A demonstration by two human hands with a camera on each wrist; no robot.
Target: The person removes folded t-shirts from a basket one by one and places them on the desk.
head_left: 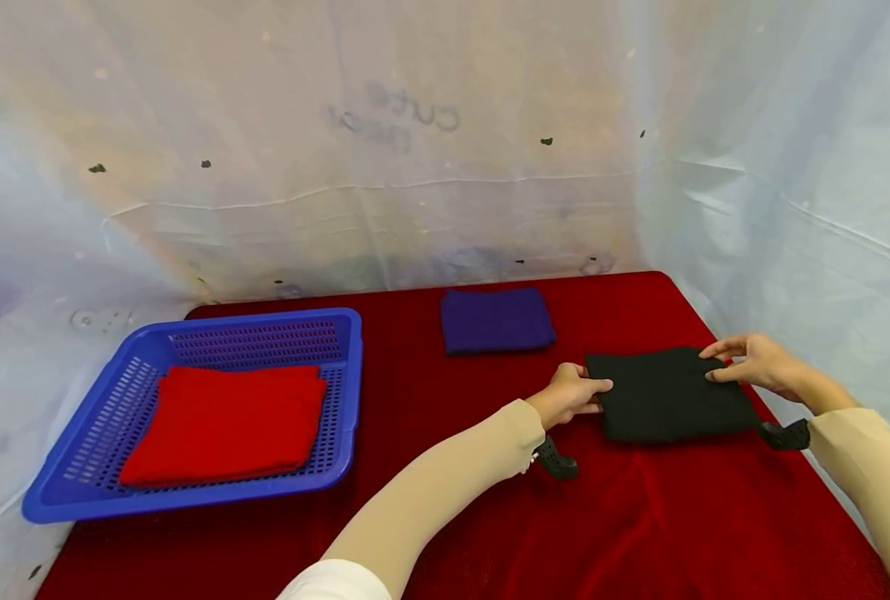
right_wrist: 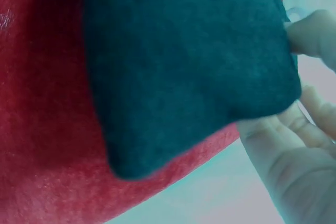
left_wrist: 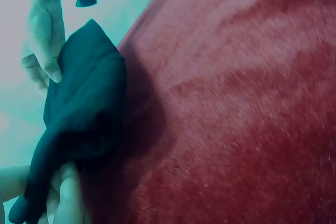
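Observation:
A folded black cloth (head_left: 670, 396) lies on the red table cover (head_left: 640, 517) at the right. My left hand (head_left: 591, 396) grips its left edge, thumb on top and fingers (left_wrist: 63, 198) curled under the cloth (left_wrist: 84, 119). My right hand (head_left: 713, 365) pinches the far right edge. In the right wrist view the thumb (right_wrist: 310, 32) lies on the cloth (right_wrist: 184, 61), the fingers (right_wrist: 283, 145) sit beneath it, and that side is lifted a little off the cover.
A blue plastic basket (head_left: 343, 392) at the left holds a folded red cloth (head_left: 227, 425). A folded purple cloth (head_left: 497, 319) lies at the back middle. White plastic sheeting (head_left: 790, 208) walls in the table at the back and both sides.

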